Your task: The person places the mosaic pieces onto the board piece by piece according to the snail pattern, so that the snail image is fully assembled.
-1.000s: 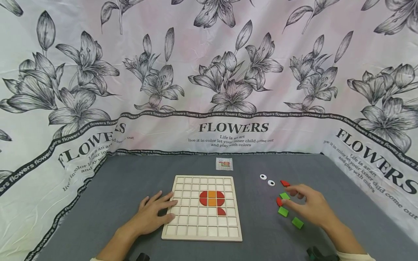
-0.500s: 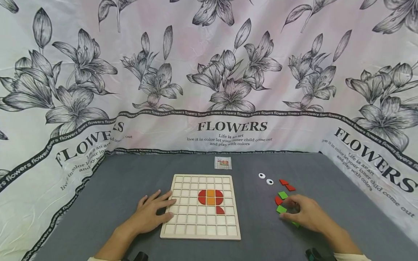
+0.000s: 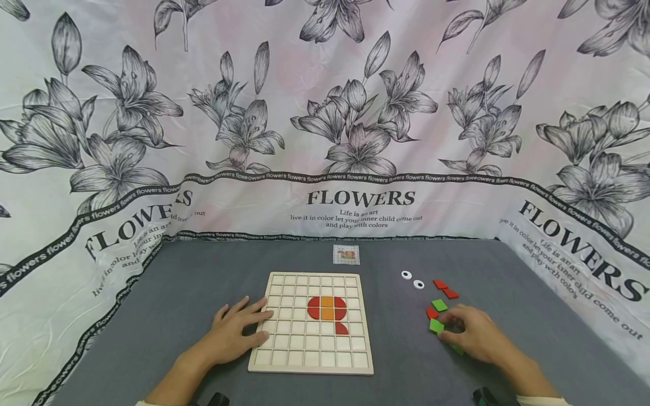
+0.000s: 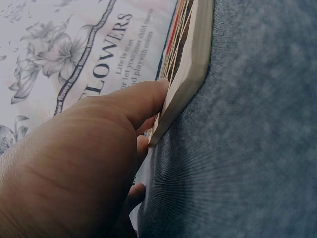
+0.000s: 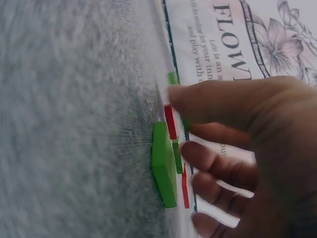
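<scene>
At lower right of the frame, my right grip (image 3: 473,334) pinches a green tile (image 3: 436,326), while my left grip (image 3: 231,334) (spread and relaxed) rests against the wooden board (image 3: 311,341).

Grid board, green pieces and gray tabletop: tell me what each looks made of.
Grid board: probably wood, matte; pale tan, unpainted-looking edge in the left wrist view.
Green pieces: painted wood or plastic, smooth; even color leaves it open.
Gray tabletop: likely cloth-covered, matte; fine fabric-like texture in both wrist views.
</scene>
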`<move>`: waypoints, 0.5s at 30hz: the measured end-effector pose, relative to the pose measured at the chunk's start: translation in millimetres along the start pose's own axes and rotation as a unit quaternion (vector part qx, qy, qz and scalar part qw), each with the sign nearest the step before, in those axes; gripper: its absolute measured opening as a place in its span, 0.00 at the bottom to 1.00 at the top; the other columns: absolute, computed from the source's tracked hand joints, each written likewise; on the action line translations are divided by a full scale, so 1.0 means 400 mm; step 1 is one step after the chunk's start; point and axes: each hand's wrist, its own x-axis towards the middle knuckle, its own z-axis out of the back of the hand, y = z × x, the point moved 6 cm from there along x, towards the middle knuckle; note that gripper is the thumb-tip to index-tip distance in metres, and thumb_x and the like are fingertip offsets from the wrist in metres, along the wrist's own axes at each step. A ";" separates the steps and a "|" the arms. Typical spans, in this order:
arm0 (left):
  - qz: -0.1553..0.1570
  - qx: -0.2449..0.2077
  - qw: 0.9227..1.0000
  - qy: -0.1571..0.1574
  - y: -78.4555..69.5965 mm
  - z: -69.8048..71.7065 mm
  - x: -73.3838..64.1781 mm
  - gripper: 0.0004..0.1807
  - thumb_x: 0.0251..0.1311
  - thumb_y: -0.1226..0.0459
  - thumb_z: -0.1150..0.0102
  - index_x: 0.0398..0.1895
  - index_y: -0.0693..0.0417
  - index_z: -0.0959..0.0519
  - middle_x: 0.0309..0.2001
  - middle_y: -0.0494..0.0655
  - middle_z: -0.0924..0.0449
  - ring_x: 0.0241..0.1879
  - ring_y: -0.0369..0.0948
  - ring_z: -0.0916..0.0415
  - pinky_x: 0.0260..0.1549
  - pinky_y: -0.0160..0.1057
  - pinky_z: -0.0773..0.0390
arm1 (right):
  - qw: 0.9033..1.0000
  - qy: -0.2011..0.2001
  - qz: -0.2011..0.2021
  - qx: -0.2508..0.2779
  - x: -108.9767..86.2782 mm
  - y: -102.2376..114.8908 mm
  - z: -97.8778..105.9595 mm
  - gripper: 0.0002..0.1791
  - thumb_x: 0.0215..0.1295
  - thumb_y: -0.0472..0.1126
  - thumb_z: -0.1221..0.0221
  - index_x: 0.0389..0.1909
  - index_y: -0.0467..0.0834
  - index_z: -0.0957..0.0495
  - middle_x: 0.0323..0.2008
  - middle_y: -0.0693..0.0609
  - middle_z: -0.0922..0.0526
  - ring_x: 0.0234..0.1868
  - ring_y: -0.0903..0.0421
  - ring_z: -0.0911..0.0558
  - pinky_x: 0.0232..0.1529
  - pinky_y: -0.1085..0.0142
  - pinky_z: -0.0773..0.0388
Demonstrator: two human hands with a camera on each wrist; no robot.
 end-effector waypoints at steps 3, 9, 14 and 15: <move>0.000 0.001 1.000 0.000 0.003 -0.001 0.000 0.29 0.63 0.46 0.41 0.65 0.46 0.25 0.72 0.44 0.43 0.72 0.58 0.58 0.61 0.68 0.70 | 1.000 -0.025 0.011 0.011 0.001 0.013 0.012 0.11 0.49 0.45 0.26 0.33 0.52 0.17 0.33 0.62 0.21 0.35 0.58 0.24 0.34 0.60 0.25; -0.002 0.003 1.000 0.000 0.006 -0.005 0.002 0.29 0.63 0.45 0.42 0.65 0.45 0.26 0.72 0.44 0.43 0.72 0.58 0.58 0.61 0.68 0.70 | 0.993 -0.085 0.080 0.015 0.007 0.064 0.048 0.12 0.47 0.40 0.25 0.31 0.53 0.17 0.30 0.64 0.21 0.32 0.60 0.23 0.31 0.62 0.25; -0.003 0.001 1.000 -0.001 0.006 -0.004 0.001 0.29 0.63 0.45 0.42 0.65 0.45 0.25 0.72 0.45 0.43 0.72 0.58 0.57 0.61 0.68 0.70 | 0.992 -0.085 0.091 0.023 0.016 0.107 0.073 0.12 0.49 0.37 0.26 0.33 0.52 0.17 0.31 0.64 0.21 0.32 0.59 0.22 0.31 0.62 0.23; -0.004 0.000 1.000 -0.001 0.006 -0.004 0.001 0.29 0.63 0.45 0.42 0.65 0.45 0.25 0.72 0.45 0.42 0.72 0.58 0.57 0.61 0.68 0.70 | 0.993 -0.080 0.088 0.025 0.017 0.115 0.076 0.12 0.50 0.37 0.27 0.34 0.52 0.17 0.31 0.64 0.21 0.33 0.59 0.22 0.32 0.61 0.22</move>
